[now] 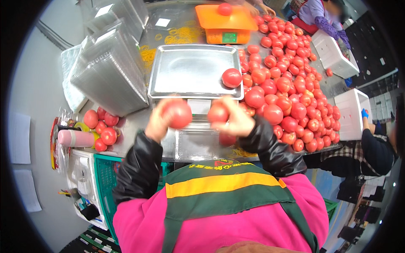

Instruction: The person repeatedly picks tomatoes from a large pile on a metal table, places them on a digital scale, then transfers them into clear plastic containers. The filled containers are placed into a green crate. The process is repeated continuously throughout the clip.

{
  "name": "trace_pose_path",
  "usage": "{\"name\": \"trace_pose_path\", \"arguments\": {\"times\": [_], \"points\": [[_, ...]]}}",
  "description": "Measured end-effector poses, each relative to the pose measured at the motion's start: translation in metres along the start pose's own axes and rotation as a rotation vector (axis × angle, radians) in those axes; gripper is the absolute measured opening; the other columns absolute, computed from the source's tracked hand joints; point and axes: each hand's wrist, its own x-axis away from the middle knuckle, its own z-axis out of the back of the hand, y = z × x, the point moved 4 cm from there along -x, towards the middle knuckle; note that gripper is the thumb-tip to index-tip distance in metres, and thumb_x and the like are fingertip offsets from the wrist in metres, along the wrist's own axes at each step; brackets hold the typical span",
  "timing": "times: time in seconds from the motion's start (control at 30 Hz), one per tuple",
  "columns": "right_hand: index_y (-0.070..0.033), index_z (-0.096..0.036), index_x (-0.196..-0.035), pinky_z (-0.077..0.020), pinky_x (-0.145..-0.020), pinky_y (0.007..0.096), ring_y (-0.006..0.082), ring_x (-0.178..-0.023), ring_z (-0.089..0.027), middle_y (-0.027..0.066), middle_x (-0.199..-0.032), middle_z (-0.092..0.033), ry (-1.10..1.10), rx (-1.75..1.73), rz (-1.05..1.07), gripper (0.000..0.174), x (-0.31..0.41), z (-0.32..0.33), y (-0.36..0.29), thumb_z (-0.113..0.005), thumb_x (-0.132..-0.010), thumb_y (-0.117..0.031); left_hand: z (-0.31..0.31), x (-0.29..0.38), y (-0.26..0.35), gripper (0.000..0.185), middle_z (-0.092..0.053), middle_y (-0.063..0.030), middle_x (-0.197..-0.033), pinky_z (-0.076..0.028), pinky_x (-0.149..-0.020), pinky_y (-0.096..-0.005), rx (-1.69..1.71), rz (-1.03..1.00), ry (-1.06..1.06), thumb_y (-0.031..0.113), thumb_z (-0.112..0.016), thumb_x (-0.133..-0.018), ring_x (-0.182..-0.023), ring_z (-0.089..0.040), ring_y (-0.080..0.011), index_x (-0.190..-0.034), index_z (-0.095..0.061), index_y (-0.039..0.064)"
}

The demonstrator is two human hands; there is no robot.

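Observation:
A red tomato (179, 114) is held in my left hand (158, 121), slightly blurred, in front of a metal scale tray (193, 71). Opposite it, my right hand (235, 118) grips another tomato (218, 113). One tomato (232, 78) rests at the right side of the tray. Below my hands lies a clear plastic clamshell box (197, 144) near the table's front edge. A further tomato (227, 138) sits under my right hand, partly hidden by it.
A large heap of tomatoes (291, 95) covers the table's right side. Stacked clear plastic boxes (109, 79) stand left, with yellow rubber bands (180, 35) behind. An orange scale (226, 23) is at the back. A pink bottle (76, 138) lies left. People work beside white foam boxes (351, 118).

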Motion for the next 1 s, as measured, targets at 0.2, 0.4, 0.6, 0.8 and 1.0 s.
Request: {"name": "trace_pose_path", "arguments": {"times": [0.2, 0.4, 0.6, 0.8, 1.0], "points": [[-0.002, -0.057, -0.110, -0.0459, -0.090, 0.0418, 0.0361, -0.107, -0.054, 0.0168, -0.108, -0.056, -0.002, 0.148, 0.127, 0.046, 0.029, -0.046, -0.002, -0.077, -0.070, -0.015, -0.049, 0.054, -0.063, 0.062, -0.043, -0.0162, -0.137, -0.033, -0.104, -0.0530, -1.413, -0.379, -0.288, 0.014, -0.075, -0.067, -0.126, -0.042, -0.0363, -0.125, -0.056, 0.019], [-0.003, -0.055, -0.118, -0.0453, -0.090, 0.0422, 0.0346, -0.109, -0.053, 0.0173, -0.118, -0.055, 0.541, 0.668, 0.145, 0.048, -0.038, 0.054, 0.045, -0.072, -0.077, -0.022, -0.045, 0.047, -0.083, 0.065, -0.041, -0.0103, -0.141, -0.024, -0.104, -0.0647, -1.539, -0.285, -0.297, 0.023, -0.079, -0.066, -0.133, -0.035, -0.0351, -0.127, -0.056, 0.030], [0.001, -0.051, -0.121, -0.0493, -0.088, 0.0351, 0.0301, -0.101, -0.061, 0.0199, -0.110, -0.060, 0.348, 0.518, -0.228, 0.072, -0.069, 0.068, 0.052, -0.081, -0.064, -0.032, -0.046, 0.047, -0.085, 0.060, -0.045, -0.0090, -0.137, -0.026, -0.104, -0.0634, -1.561, -0.342, -0.242, 0.022, -0.078, -0.067, -0.130, -0.037, -0.0340, -0.123, -0.059, 0.029], [-0.001, -0.051, -0.118, -0.0465, -0.089, 0.0393, 0.0341, -0.103, -0.057, 0.0187, -0.111, -0.054, 0.137, -0.151, -0.043, 0.062, 0.020, -0.016, 0.000, -0.080, -0.068, -0.022, -0.038, 0.043, -0.093, 0.048, -0.047, -0.0086, -0.136, -0.026, -0.105, -0.0628, -1.486, -0.324, -0.194, 0.020, -0.070, -0.076, -0.131, -0.038, -0.0320, -0.122, -0.059, 0.023], [-0.005, -0.055, -0.115, -0.0453, -0.088, 0.0444, 0.0378, -0.103, -0.053, 0.0184, -0.116, -0.050, -0.206, 0.477, 0.337, 0.045, 0.050, -0.099, -0.017, -0.072, -0.076, -0.019, -0.014, 0.039, -0.085, 0.047, -0.050, -0.0120, -0.134, -0.032, -0.108, -0.0429, -0.964, -0.211, -0.015, 0.010, -0.055, -0.090, -0.124, -0.047, -0.0347, -0.136, -0.045, 0.007]]}}
